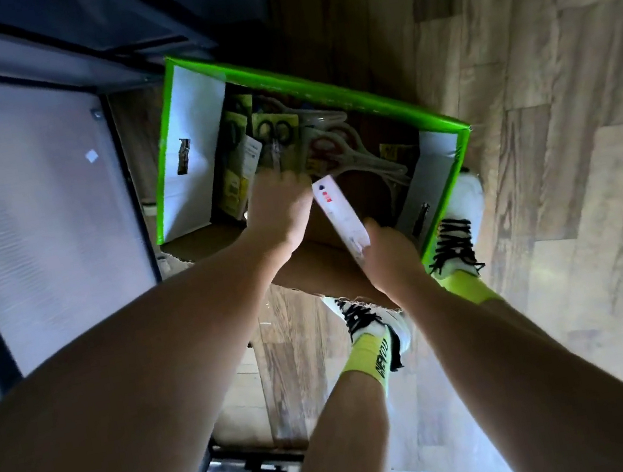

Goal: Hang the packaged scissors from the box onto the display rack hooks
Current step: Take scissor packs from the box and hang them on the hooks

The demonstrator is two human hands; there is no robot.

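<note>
Pick-up step: a white package (pixel 342 217) is gripped by the right hand (pixel 388 253), left hand (pixel 282 203) fingers are buried among scissors packs (pixel 277 133) in the box (pixel 317 89), grip unclear; lift-out to a hook judged next.

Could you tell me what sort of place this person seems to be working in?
Probably a shop floor during restocking: a green box of packaged scissors sits on wood-look flooring, beside a white panelled display rack.

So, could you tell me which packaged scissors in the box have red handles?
The large pair in clear packaging lying mid-box, right of the left hand. The pair on the yellow card beside it has black handles.
</note>
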